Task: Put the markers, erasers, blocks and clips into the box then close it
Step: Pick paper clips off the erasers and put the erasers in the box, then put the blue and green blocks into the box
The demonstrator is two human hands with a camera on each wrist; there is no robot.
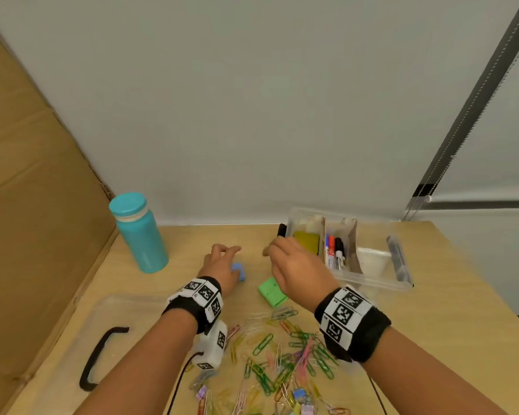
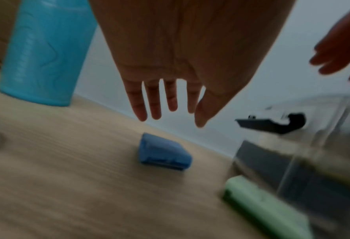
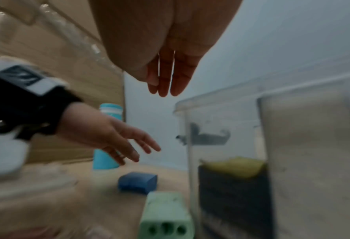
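On the wooden bench (image 1: 432, 310), the clear plastic box (image 1: 372, 283) stands far right and holds markers (image 1: 334, 253). Left of it lie the green block (image 1: 270, 292), then the blue block (image 1: 238, 269); the teal bottle (image 1: 141, 235) stands farther left. Paper clips (image 1: 282, 354) lie in front.

The clear plastic box (image 1: 372, 280) stands open near the tabletop's far right corner, markers (image 1: 334, 253) lying in its middle compartment and a yellow eraser (image 1: 307, 241) in its left one. A blue block (image 1: 239, 270) and a green block (image 1: 271, 292) lie mid-tabletop. Coloured clips (image 1: 282, 354) are scattered toward the near edge. The clear lid (image 1: 108, 313), with a black handle, lies flat near the left edge.
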